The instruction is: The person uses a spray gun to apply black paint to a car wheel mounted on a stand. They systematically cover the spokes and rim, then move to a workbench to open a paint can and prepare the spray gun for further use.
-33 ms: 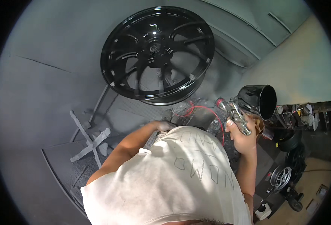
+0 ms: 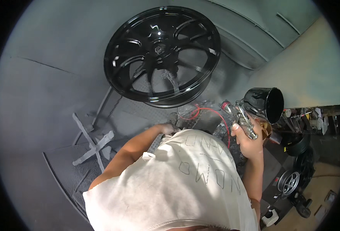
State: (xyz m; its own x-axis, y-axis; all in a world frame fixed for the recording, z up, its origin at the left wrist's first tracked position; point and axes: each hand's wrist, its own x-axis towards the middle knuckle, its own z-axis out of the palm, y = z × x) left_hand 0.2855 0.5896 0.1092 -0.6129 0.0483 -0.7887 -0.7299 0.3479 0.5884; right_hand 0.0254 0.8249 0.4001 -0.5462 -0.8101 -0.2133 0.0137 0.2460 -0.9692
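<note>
A glossy black car wheel rim (image 2: 116,82) is held up in front of me, its spoked face toward me. My right hand (image 2: 251,144) is closed around a metal spray gun (image 2: 246,122), to the right of and below the rim. On the gun sits a black-coated paint cup (image 2: 256,103), its round end facing right. A red hose (image 2: 216,112) curves near the gun. My left hand (image 2: 169,128) is low by my waist, below the rim; my white shirt partly covers it, and its fingers are too hidden to read.
A grey-crusted cross-shaped stand (image 2: 95,147) is at the left. To the right are a pale panel (image 2: 305,73), a black tyre (image 2: 296,145), a silver wheel (image 2: 290,183) and cluttered shelves (image 2: 312,121). Grey-coated walls (image 2: 50,88) surround the rim.
The black rim's spokes have turned about its hub, while the rim stays in place. Both hands and the spray gun look nearly unmoved.
</note>
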